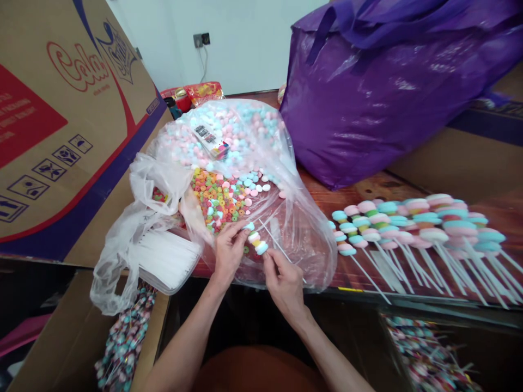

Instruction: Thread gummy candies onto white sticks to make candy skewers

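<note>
Two-handed, holds a seemingly near-complete candy skewer (258, 243) above the plastic bag (316, 239), low in the right hand (286, 282), at the top in the left hand (229, 247), with many threaded skewers (417, 206) right of it and loose candies (218, 196) unused inside.

Candy skewer (257, 243): white, pink, yellow, pale blue — banded;
Sticks (167, 260): plain white;
Bag (368, 103): purple;
Carton (77, 125): brown — red and blue print

The left hand (229, 250) pinches blue candy (249, 226) atop the candy stick (255, 240) in the right hand (284, 280); loose candy (220, 198) lies beyond both.
</note>
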`<control>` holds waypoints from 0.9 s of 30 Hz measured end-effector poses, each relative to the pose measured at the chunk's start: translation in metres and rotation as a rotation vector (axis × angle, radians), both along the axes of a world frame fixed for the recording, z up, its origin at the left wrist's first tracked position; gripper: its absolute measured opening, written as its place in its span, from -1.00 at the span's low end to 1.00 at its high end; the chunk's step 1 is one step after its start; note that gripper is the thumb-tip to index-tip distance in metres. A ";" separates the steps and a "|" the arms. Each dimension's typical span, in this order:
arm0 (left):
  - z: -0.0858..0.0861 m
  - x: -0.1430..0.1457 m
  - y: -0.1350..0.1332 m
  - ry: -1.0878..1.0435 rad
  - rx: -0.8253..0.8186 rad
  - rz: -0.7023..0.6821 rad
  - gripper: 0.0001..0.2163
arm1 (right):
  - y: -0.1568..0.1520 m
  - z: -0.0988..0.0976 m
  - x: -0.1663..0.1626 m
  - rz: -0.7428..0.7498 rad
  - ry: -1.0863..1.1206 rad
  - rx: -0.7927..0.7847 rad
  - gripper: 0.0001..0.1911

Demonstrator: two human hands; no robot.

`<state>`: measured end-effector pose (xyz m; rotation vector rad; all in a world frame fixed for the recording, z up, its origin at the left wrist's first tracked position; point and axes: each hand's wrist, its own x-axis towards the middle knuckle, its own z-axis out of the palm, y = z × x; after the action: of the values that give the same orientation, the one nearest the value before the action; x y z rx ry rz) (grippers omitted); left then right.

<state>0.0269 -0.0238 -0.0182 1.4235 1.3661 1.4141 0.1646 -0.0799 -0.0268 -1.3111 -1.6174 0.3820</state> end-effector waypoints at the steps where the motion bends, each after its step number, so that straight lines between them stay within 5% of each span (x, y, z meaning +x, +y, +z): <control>1: -0.001 0.000 -0.001 0.009 0.002 -0.003 -0.81 | 0.000 0.000 0.000 -0.002 -0.002 0.001 -0.79; 27: -0.001 0.010 -0.011 -0.063 -0.090 -0.065 -0.80 | 0.003 0.000 -0.003 -0.048 -0.039 -0.033 -0.73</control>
<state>0.0365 -0.0347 -0.0187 1.3428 1.3153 1.3283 0.1612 -0.0769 -0.0270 -1.3876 -1.6151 0.3576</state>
